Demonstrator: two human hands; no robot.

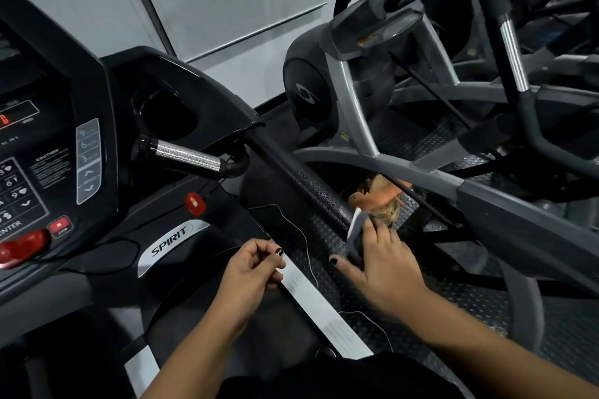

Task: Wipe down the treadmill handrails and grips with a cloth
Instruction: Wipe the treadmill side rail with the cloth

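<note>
Where the black, pebble-textured treadmill handrail (291, 168) slopes down from the console toward me, a grey folded cloth (354, 234) lies draped over its near end, under my right hand (385, 269). Up the rail from the cloth, its surface is bare all the way to the console. A short chrome pulse grip with black ends (187, 156) juts out just left of the rail's top end, below a glossy black cup-holder pocket (168, 116). A red safety-key clip (195, 203) sits on the dark console panel (48, 139) beneath the grip, and a thin pale cord (293, 223) snakes across the studded black rubber floor (460, 301) beside the rail. Behind the rail, partly hidden by it, lies an orange object with pale bristly strands (381, 197); I cannot tell what it is. A grey and black elliptical machine (350, 81) crowds in close on the right, its frame running just beyond the rail. A silver side strip (319, 303) edges the treadmill deck below my hands.

My right hand grips the cloth against the rail, fingers curled over the top and the thumb spread wide to the left. My left hand (252, 269) hovers over the silver strip, well apart from the rail, fingers curled toward the palm with the thumb laid over them, holding nothing I can see.
</note>
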